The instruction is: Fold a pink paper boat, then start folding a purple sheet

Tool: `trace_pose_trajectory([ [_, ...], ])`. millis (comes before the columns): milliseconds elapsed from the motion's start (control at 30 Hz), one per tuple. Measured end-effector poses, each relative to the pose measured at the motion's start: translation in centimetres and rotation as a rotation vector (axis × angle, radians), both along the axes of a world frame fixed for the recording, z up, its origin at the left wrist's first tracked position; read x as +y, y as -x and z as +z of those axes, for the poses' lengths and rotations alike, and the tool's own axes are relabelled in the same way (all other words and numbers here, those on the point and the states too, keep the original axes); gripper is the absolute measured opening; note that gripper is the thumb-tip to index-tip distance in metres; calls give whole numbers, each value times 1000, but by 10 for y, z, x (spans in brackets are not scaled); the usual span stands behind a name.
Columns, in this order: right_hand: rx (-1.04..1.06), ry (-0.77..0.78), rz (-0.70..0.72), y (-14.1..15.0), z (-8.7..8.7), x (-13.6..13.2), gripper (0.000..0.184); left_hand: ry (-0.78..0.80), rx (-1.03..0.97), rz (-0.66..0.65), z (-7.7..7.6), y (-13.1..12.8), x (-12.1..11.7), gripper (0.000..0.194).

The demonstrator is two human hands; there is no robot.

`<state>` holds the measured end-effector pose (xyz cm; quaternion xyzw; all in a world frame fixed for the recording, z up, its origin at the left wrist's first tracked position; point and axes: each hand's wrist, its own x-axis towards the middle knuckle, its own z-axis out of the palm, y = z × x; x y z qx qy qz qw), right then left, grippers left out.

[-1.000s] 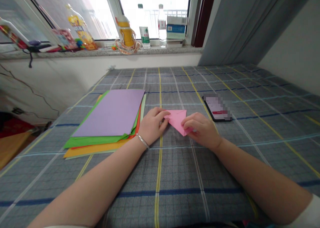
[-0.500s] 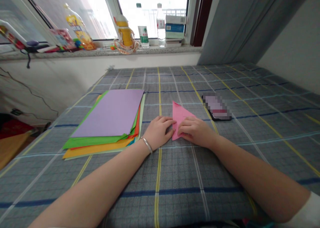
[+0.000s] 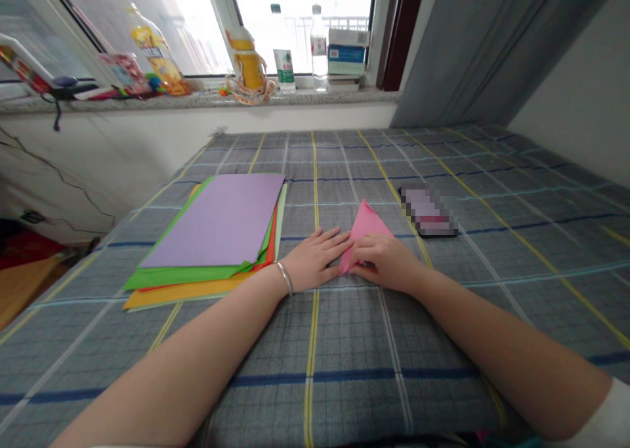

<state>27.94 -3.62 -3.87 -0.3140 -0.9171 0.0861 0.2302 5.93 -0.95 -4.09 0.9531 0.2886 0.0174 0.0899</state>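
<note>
A folded piece of pink paper (image 3: 370, 222) lies on the checked cloth between my hands, its pointed tip facing away from me. My left hand (image 3: 315, 259) rests flat with its fingers spread, the fingertips at the paper's left edge. A silver bangle (image 3: 285, 279) circles that wrist. My right hand (image 3: 386, 258) has its fingers curled over the paper's near part, with thumb and fingertips pinching it close to the lower left corner. Those fingers hide the paper's lower right portion.
To the left lies a stack of coloured paper (image 3: 216, 222), purple on top. A phone (image 3: 429, 213), partly pixelated, lies to the right on the checked cloth (image 3: 354, 343). Bottles, a yellow cup (image 3: 247, 64) and boxes (image 3: 346, 54) line the windowsill at the back.
The pink paper has turned clockwise, its far tip shifting to the right. My left hand has flattened and its fingers have spread. My right hand stays nearly in place on the paper.
</note>
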Motion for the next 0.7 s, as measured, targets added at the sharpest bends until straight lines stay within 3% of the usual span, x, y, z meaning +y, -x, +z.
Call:
trace_pose_trajectory([
  [200,0,80,-102,3,-6,5,11,54,-42,11,1,1,0,62],
  [433,-15,54,-208,9,-9,8,12,72,-59,17,6,0,-1,57],
  [700,-25,53,-221,12,-6,6,14,-22,-119,114,1,-10,-14,47],
])
